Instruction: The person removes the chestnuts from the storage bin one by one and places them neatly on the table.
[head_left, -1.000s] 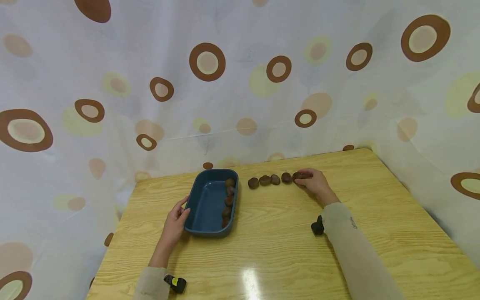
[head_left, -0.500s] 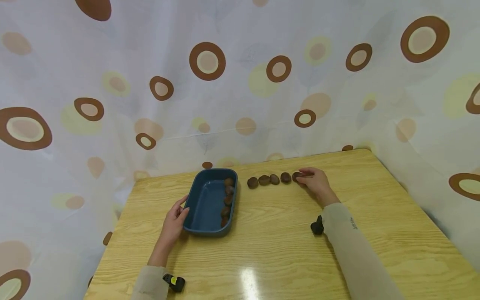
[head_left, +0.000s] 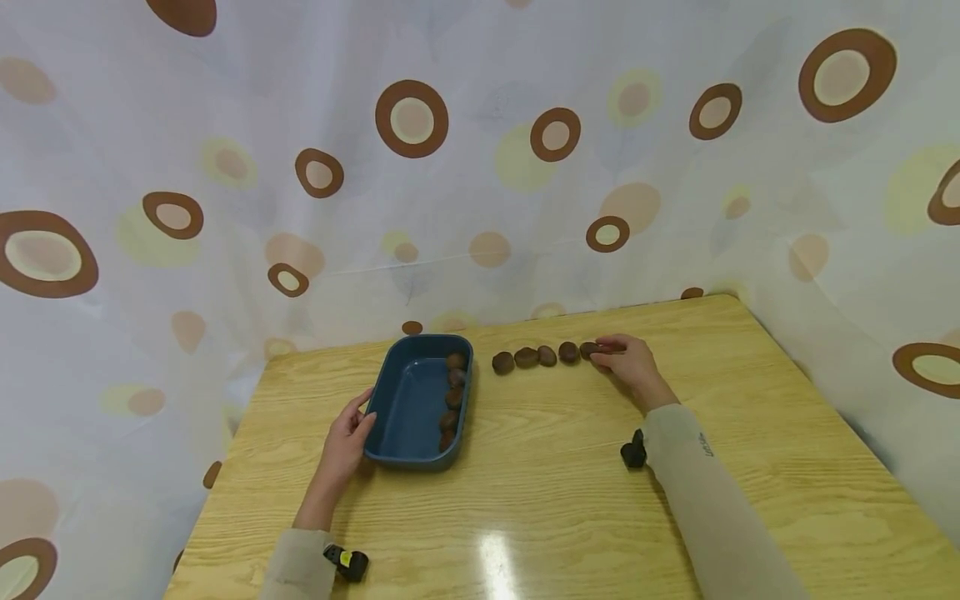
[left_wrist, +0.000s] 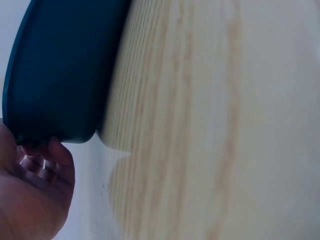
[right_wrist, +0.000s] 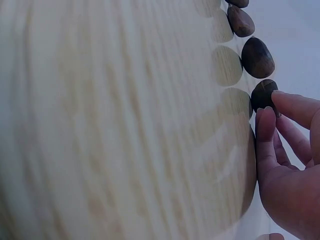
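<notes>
In the head view, my left hand point(head_left: 345, 442) grips the left side of a blue rectangular dish point(head_left: 405, 417), thumb at the rim and fingers against the outer wall. Several brown chestnuts point(head_left: 453, 397) lie in a line along the dish's right inner wall. To the right of the dish, another row of chestnuts point(head_left: 527, 357) runs across the table. At the right end of that row, my right hand point(head_left: 630, 367) pinches the last chestnut point(right_wrist: 264, 94) between thumb and fingers, down at the table. The fingers partly cover it.
The wooden table point(head_left: 555, 492) ends at the back against a patterned curtain point(head_left: 480, 167), which also hangs along the left and right sides. A small black camera point(head_left: 351, 565) is worn on the left wrist, another black camera point(head_left: 633, 450) on the right.
</notes>
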